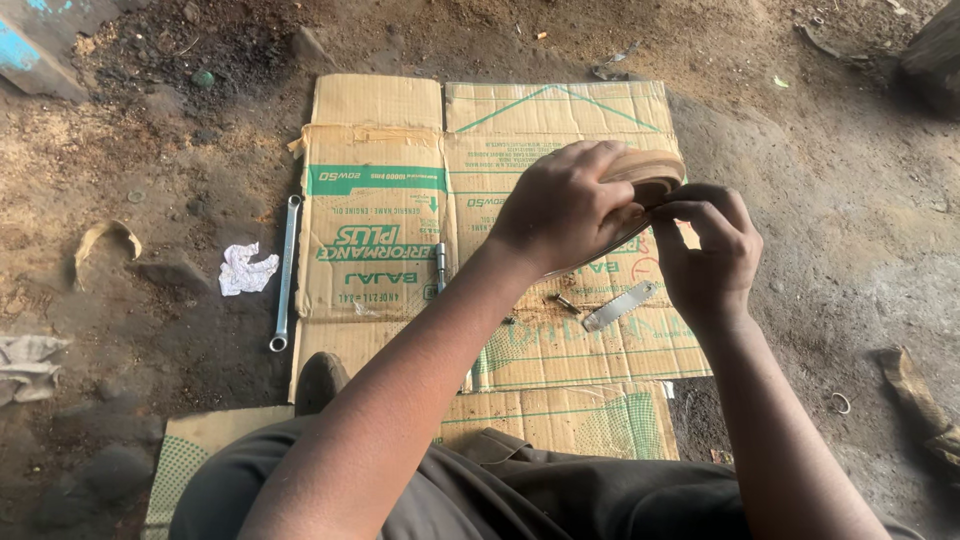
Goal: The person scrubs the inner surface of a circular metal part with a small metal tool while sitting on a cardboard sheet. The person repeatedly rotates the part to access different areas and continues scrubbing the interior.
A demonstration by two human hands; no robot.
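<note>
1. The dirt floor [820, 180] is brown and dusty all around the hands.
2. Flat cardboard [380, 150] lies under the hands.
3. A blue painted block [25, 45] sits far up to their left.

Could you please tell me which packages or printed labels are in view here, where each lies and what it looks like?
Flattened cardboard box: spread on the dirt floor under both hands, brown with green bands and green printing.
Second cardboard piece: nearer the person's knees, brown with green dotted pattern.
No screens or signs.

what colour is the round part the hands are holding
Tan, a dusty light brown round part, seen best in the head view.
</note>
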